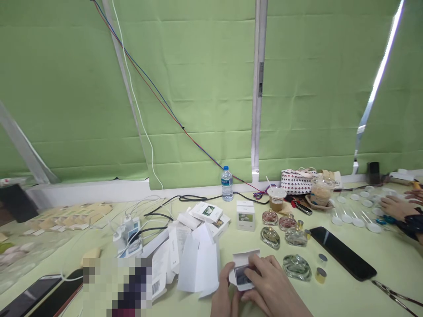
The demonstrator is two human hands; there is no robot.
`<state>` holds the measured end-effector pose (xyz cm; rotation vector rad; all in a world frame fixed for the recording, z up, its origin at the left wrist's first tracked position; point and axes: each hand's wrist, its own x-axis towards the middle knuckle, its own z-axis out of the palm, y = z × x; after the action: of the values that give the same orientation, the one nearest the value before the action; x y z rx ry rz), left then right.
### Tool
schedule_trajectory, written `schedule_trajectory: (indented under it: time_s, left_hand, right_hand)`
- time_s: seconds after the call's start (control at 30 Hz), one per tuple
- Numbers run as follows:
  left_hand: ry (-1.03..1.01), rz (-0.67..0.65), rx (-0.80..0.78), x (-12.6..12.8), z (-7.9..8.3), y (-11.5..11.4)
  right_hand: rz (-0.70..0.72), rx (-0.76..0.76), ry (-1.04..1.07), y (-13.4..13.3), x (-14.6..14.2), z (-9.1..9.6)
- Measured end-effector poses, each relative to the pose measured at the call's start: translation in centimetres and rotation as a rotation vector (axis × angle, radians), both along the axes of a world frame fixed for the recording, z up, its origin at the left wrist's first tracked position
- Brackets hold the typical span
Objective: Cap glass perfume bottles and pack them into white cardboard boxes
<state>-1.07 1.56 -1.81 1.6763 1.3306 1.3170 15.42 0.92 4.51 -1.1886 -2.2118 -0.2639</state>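
Note:
My right hand (272,286) and my left hand (222,299) meet at the bottom centre around a small white carton (243,267) with its top flap open. A dark item shows inside the carton. Both hands grip the carton, the right from the right side, the left from below left. Just to the right lie several clear glass perfume bottles (296,266) and small gold caps (320,275). Flat white cartons and paper sheets (198,264) are heaped to the left of the hands.
A black phone (342,252) lies at right, a water bottle (226,183) and a lidded drink cup (276,198) stand at the back. Cables and chargers (130,231) spread at left. Another person's hand (395,207) works among white lids at far right. Two phones (49,295) lie bottom left.

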Motion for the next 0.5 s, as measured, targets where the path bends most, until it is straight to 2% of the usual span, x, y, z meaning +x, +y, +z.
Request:
schedule_trajectory:
  time_s: [0.17, 0.27, 0.37, 0.5]
  left_hand:
    - [0.025, 0.018, -0.032, -0.1, 0.4, 0.6]
    - [-0.046, 0.021, -0.032, -0.1, 0.3, 1.0]
    - [-0.073, 0.015, -0.018, -0.1, -0.4, 1.5]
    - [-0.081, 0.017, 0.068, -0.1, -2.3, 1.7]
  right_hand:
    - [0.033, 0.064, 0.047, 0.1, 0.1, 1.4]
    - [0.043, 0.097, 0.072, 0.3, 0.3, 1.7]
    - [0.021, 0.094, 0.145, 0.8, 0.3, 1.0]
    - [0.049, -0.028, 0.37, 1.5, 0.1, -0.6]
